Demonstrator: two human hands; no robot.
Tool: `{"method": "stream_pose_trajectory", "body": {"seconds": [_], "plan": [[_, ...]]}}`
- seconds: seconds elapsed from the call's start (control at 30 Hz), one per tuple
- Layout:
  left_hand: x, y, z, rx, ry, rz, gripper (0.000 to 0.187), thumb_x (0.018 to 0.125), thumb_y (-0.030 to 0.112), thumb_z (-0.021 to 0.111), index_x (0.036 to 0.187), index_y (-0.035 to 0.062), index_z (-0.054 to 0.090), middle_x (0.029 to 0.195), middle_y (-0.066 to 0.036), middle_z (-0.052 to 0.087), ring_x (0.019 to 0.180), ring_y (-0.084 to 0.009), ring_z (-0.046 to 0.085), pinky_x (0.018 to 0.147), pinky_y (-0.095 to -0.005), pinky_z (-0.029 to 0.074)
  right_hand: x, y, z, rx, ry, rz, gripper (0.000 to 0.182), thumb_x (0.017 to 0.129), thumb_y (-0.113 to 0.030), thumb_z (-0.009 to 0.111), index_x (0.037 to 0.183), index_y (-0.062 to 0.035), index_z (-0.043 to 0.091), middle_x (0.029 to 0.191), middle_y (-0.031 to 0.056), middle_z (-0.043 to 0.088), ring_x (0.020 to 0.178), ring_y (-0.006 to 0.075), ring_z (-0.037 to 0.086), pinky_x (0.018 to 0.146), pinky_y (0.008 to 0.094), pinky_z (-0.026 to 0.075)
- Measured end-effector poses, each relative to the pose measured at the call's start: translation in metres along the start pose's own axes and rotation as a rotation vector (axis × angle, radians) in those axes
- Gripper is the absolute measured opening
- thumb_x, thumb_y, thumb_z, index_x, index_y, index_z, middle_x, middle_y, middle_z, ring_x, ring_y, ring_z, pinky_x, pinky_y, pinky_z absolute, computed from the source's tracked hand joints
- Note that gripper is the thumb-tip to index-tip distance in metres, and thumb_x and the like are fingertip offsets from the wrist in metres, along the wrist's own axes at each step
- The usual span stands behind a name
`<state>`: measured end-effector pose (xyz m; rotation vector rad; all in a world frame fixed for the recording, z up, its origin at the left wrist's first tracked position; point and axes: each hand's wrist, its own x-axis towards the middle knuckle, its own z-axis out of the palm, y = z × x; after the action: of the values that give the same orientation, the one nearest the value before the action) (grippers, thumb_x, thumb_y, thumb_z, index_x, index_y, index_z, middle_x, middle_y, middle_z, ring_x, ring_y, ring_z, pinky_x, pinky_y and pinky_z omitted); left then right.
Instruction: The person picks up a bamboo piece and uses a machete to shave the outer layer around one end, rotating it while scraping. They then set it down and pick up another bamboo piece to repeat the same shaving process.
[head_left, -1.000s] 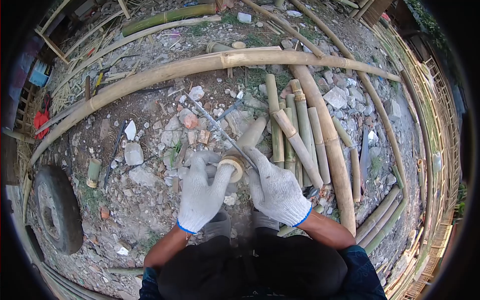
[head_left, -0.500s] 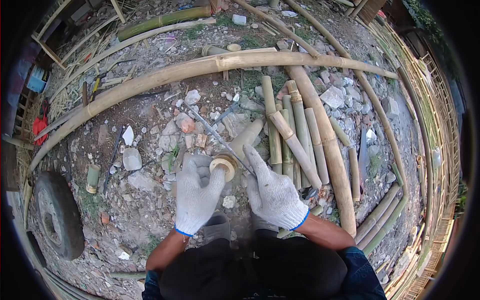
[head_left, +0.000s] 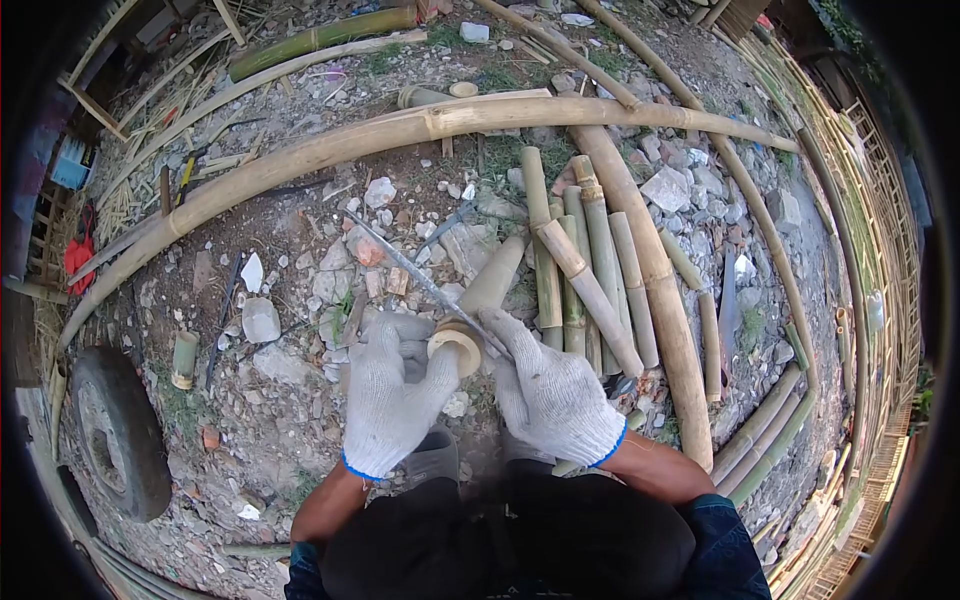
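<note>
A short bamboo piece (head_left: 492, 281) points away from me, its cut, ringed end facing me. My left hand (head_left: 395, 395), in a white glove with a blue cuff, grips that end, the thumb at its opening. A long thin metal blade (head_left: 410, 267) lies slantwise across the bamboo near the end, its tip toward the upper left. My right hand (head_left: 555, 395), gloved alike, is closed around the blade's near end, which is mostly hidden by the fingers. Several cut bamboo pieces (head_left: 568, 270) lie just right of the held one.
A long bamboo pole (head_left: 330, 150) crosses the ground ahead; a thick one (head_left: 665, 310) runs down the right. A tyre (head_left: 118, 432) stands at the left. Rubble (head_left: 262, 320) covers the ground. More bamboo (head_left: 765, 425) lies at the lower right.
My right hand has stayed closed on the blade, whose tip has shifted to the left. My left hand and the bamboo's near end have moved slightly right and down.
</note>
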<state>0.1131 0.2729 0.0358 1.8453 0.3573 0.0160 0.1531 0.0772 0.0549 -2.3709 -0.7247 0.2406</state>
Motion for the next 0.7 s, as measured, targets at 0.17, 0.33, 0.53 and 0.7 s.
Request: {"method": "stream_pose_trajectory", "body": {"seconds": [0.17, 0.33, 0.53, 0.7], "plan": [[0.001, 0.006, -0.004, -0.017, -0.026, -0.041, 0.035, 0.093, 0.016, 0.077, 0.115, -0.0055, 0.061, 0.086, -0.013, 0.074, 0.074, -0.0166, 0.073, 0.067, -0.0297, 0.058, -0.005, -0.018, -0.018, 0.073, 0.085, -0.105, 0.057, 0.094, -0.004, 0.064, 0.149, 0.0034, 0.049, 0.105, 0.0266, 0.075, 0.079, 0.0436, 0.075, 0.071, 0.0474, 0.062], [0.004, -0.004, -0.006, -0.045, 0.04, -0.006, 0.034, 0.092, 0.017, 0.078, 0.114, -0.005, 0.062, 0.087, -0.014, 0.076, 0.077, -0.0177, 0.074, 0.068, -0.0315, 0.058, 0.001, 0.025, 0.017, -0.043, 0.119, -0.012, 0.066, 0.09, -0.006, 0.067, 0.152, 0.0032, 0.046, 0.103, 0.0258, 0.071, 0.077, 0.0385, 0.074, 0.064, 0.0455, 0.06], [0.003, 0.009, -0.015, 0.104, -0.09, -0.029, 0.035, 0.092, 0.018, 0.078, 0.113, -0.0054, 0.062, 0.089, -0.016, 0.077, 0.076, -0.02, 0.076, 0.071, -0.0329, 0.06, -0.005, -0.003, -0.005, 0.048, 0.097, -0.09, 0.062, 0.094, -0.009, 0.064, 0.153, 0.0013, 0.046, 0.103, 0.0276, 0.071, 0.075, 0.0416, 0.074, 0.062, 0.0463, 0.06], [0.005, 0.0, -0.015, 0.098, -0.094, 0.021, 0.037, 0.092, 0.023, 0.077, 0.113, -0.003, 0.062, 0.087, -0.014, 0.077, 0.074, -0.021, 0.076, 0.07, -0.0341, 0.06, 0.005, 0.002, -0.002, -0.037, -0.002, -0.039, 0.054, 0.097, -0.008, 0.063, 0.149, -0.0024, 0.05, 0.102, 0.0263, 0.075, 0.078, 0.0432, 0.075, 0.068, 0.0488, 0.061]]}}
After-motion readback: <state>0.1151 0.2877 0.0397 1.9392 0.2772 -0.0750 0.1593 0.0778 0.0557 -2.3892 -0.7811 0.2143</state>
